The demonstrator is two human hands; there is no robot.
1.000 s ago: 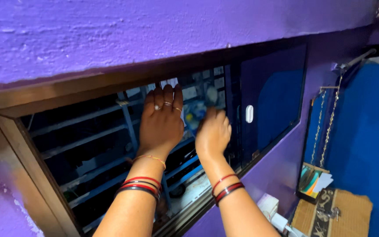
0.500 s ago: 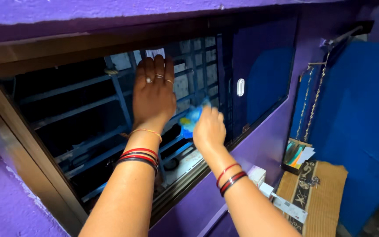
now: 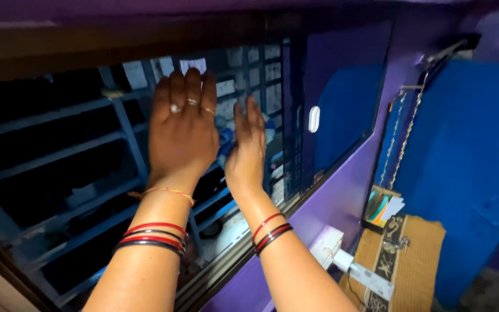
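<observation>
Both my hands are raised in front of a window with blue metal bars (image 3: 59,150) set in a purple wall. My left hand (image 3: 183,130) is flat with its fingers together and pointing up, rings on two fingers, close to or on the window. My right hand (image 3: 246,153) is turned edge-on, fingers straight, just right of the left hand. Neither holds anything. A dark sliding window pane (image 3: 342,98) with a small white latch (image 3: 313,118) stands to the right of my right hand. Red and black bangles circle both wrists.
A blue door (image 3: 475,167) stands at the right with a chain (image 3: 402,138) hanging beside it. Below are a woven brown mat (image 3: 411,260), a holder with coloured papers (image 3: 381,207) and a white plug box (image 3: 327,245) on the purple wall.
The view has swung left and down. My right hand has turned from flat against the window to edge-on, and the blue thing seen by it half a second ago is mostly hidden.
</observation>
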